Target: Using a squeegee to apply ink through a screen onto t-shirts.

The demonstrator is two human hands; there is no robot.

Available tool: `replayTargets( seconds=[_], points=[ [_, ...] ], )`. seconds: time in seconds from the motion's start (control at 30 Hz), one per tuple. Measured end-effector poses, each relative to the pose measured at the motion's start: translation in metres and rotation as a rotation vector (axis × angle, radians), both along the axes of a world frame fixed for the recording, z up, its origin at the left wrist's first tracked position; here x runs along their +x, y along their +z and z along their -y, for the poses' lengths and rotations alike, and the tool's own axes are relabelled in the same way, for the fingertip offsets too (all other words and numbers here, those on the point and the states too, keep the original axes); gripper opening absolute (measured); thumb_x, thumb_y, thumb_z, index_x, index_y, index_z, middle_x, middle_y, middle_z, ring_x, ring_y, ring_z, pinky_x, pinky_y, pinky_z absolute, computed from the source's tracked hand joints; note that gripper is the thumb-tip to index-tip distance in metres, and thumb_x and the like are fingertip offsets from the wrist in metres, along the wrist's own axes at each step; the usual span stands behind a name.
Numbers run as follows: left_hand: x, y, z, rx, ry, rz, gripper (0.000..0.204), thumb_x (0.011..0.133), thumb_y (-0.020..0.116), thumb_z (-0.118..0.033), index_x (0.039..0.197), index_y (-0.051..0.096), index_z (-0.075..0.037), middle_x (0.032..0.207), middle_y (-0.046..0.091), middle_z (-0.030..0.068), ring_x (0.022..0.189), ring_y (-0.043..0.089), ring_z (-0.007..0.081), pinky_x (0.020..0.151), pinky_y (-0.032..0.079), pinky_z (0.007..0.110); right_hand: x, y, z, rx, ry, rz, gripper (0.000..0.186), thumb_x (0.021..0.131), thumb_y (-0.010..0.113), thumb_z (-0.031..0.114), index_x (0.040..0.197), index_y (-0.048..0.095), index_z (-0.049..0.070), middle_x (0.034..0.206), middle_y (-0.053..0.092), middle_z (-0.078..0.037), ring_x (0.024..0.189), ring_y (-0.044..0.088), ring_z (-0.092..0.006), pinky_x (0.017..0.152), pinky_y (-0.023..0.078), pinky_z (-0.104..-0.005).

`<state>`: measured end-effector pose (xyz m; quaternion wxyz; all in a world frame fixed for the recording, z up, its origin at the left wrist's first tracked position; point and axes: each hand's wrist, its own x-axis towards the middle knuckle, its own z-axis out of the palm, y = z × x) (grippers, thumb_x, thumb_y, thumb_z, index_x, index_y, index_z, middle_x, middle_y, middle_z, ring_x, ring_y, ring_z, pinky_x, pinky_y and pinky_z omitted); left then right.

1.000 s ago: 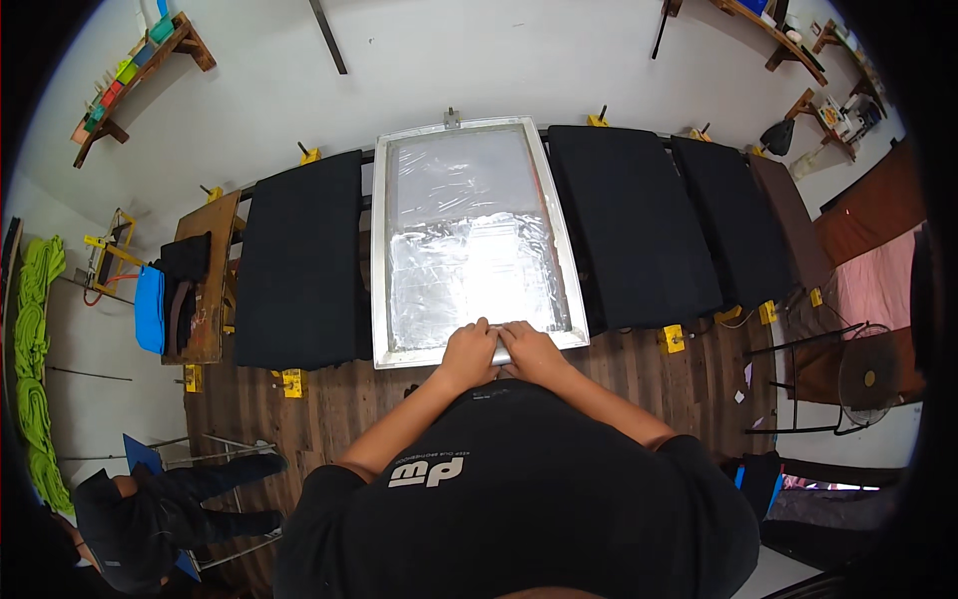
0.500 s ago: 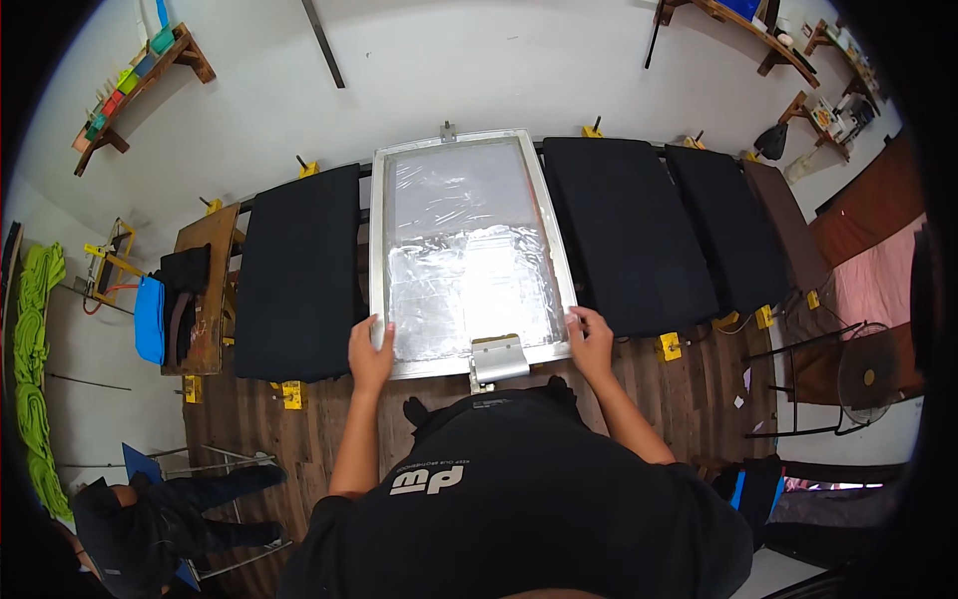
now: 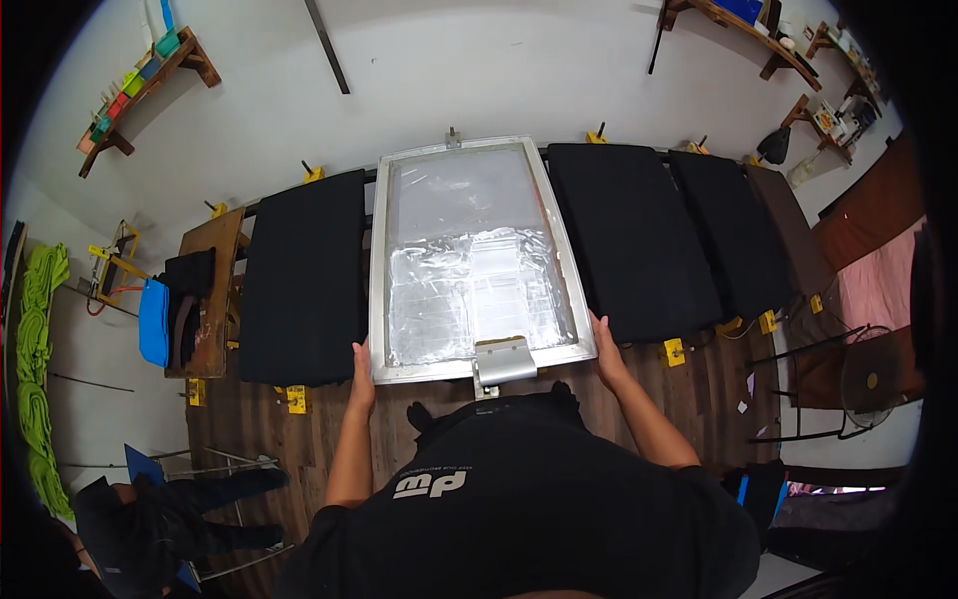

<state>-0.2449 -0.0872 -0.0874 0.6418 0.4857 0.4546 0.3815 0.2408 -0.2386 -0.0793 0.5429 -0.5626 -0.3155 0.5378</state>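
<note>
A screen-printing screen point(image 3: 378, 270) with a pale metal frame stands lengthwise before me. Clear, wrinkled film covers the near half of its mesh and reflects the light. My left hand point(image 3: 362, 384) is at the near left corner, pressed to the outer side of the frame. At the near right corner, my right hand point(image 3: 611, 361) presses the opposite side. Both hands hold the screen between them, their fingers partly hidden by the frame. A curved metal bracket point(image 3: 506, 361) overlaps the middle of the near frame edge.
Black-covered boards flank the screen: one left point(image 3: 304, 280), two right point(image 3: 631, 240). A wooden board point(image 3: 215, 299) carries dark cloth and a blue cloth farther left. At the lower left, a person point(image 3: 130, 529) is beside a metal-legged frame. A fan point(image 3: 871, 379) stands right.
The near end of the screen looks larger, as if raised slightly. My hands have shifted outward from the frame's top to its outer sides, and the thumbs no longer lie over it.
</note>
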Motion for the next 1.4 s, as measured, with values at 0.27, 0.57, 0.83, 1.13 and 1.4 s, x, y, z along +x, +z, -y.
replayTargets(
  seconds=[0.27,0.57,0.83,1.13,1.4],
  points=[
    [-0.005,0.051,-0.002,-0.043,-0.028,0.078,0.097,0.101,0.012,-0.073,0.159,0.021,0.003,0.164,0.028,0.0164,0.151,0.026,0.0267,0.124,0.014,0.035,-0.010,0.044,0.002,0.047,-0.051,-0.107,0.089,0.103,0.021,0.068,0.161,0.017,0.001,0.166,0.027,-0.011,0.152,0.027,-0.0230,0.124,0.019,-0.0363],
    [-0.003,0.057,-0.002,-0.075,-0.034,0.103,0.099,0.100,0.010,-0.075,0.159,0.020,0.003,0.164,0.028,0.0160,0.152,0.026,0.0267,0.124,0.014,0.035,-0.012,0.058,-0.001,0.033,-0.035,-0.146,0.086,0.106,0.021,0.064,0.160,0.016,-0.003,0.165,0.026,-0.013,0.152,0.025,-0.0233,0.124,0.016,-0.0351],
    [-0.003,0.056,-0.002,-0.053,-0.039,0.072,0.093,0.102,0.010,-0.070,0.160,0.020,0.002,0.165,0.028,0.0148,0.152,0.024,0.0252,0.124,0.012,0.035,-0.007,0.045,0.002,0.035,-0.016,-0.059,0.088,0.104,0.020,0.068,0.161,0.017,0.000,0.166,0.026,-0.011,0.152,0.026,-0.0228,0.123,0.018,-0.0355],
    [0.002,0.051,0.009,-0.044,-0.015,-0.029,0.085,0.105,0.016,-0.066,0.160,0.021,-0.001,0.165,0.027,0.0132,0.153,0.021,0.0245,0.124,0.011,0.035,-0.010,0.034,0.007,0.019,-0.031,0.022,0.084,0.106,0.019,0.064,0.160,0.020,0.000,0.165,0.028,-0.011,0.151,0.026,-0.0224,0.124,0.016,-0.0349],
    [-0.006,-0.002,0.005,0.062,-0.030,-0.251,0.083,0.105,0.020,-0.063,0.158,0.026,0.002,0.164,0.029,0.0155,0.152,0.023,0.0258,0.124,0.012,0.035,-0.010,-0.006,-0.001,0.014,-0.036,0.218,0.092,0.102,0.019,0.070,0.158,0.024,-0.003,0.163,0.030,-0.017,0.152,0.025,-0.0257,0.123,0.017,-0.0349]
  ],
)
